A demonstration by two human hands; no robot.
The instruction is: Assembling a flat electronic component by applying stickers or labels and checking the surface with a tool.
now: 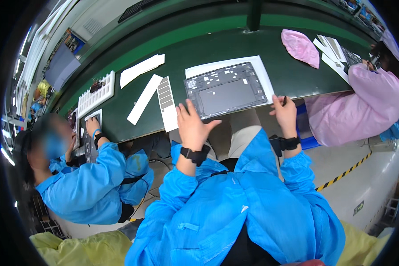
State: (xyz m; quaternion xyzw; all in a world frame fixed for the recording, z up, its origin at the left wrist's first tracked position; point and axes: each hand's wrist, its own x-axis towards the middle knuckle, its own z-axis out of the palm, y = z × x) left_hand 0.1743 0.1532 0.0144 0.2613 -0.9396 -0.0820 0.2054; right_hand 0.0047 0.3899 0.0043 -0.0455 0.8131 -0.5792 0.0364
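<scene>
On the green bench before me lies a dark grey device housing (229,92) with many small white patches along its far part. Beneath it, a white sheet (264,75) sticks out at the far and right sides. My left hand (193,126) is open at the near left corner of the housing, fingers spread; whether it touches is unclear. Just left is a white strip with grey rectangles (166,99). Beyond the near right corner, my right hand (285,116) is closed on a thin dark tool (284,101), mostly hidden by the fingers.
A plain white strip (144,99), white sheets (142,70) and a white slotted tray (97,94) lie to the left. A pink cloth (300,48) is at the back right. Co-workers sit close by, one in a blue sleeve (95,166) and one in a pink sleeve (363,106).
</scene>
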